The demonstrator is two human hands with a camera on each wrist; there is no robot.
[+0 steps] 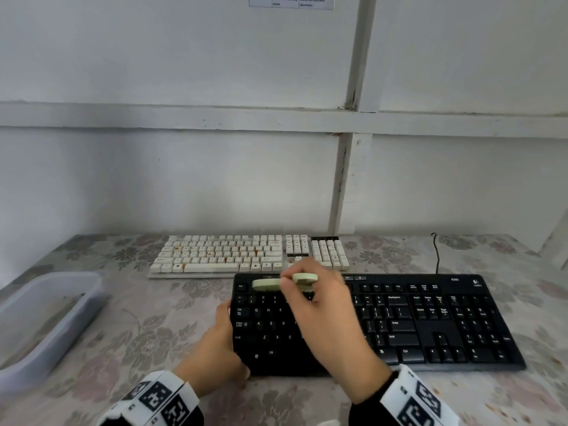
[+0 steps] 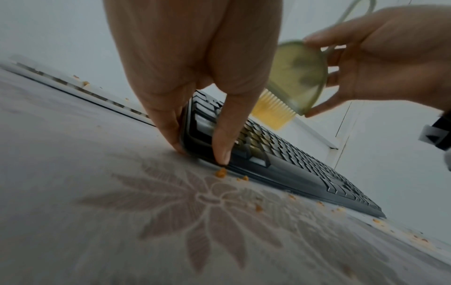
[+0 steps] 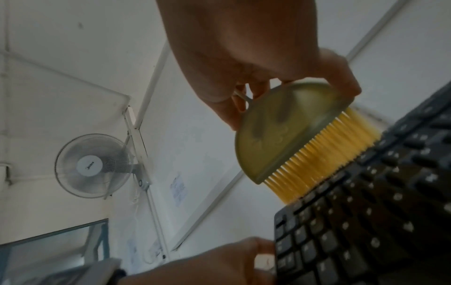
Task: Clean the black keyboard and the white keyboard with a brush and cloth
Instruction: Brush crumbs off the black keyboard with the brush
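Note:
The black keyboard (image 1: 399,321) lies near the table's front, with the white keyboard (image 1: 246,253), spotted with orange crumbs, behind it to the left. My left hand (image 1: 226,342) grips the black keyboard's left front corner; in the left wrist view its fingers (image 2: 222,142) clamp that edge of the black keyboard (image 2: 305,165). My right hand (image 1: 307,292) pinches a pale green brush (image 1: 282,282) over the upper left key rows. In the right wrist view the brush (image 3: 288,135) has yellow bristles (image 3: 324,156) touching the black keyboard (image 3: 378,212). No cloth is visible.
A translucent plastic tub (image 1: 46,318) stands at the table's left edge. A black cable (image 1: 436,250) runs back from the black keyboard toward the wall. Orange crumbs (image 2: 220,172) lie on the flowered tablecloth (image 2: 171,221) along the keyboard's front edge.

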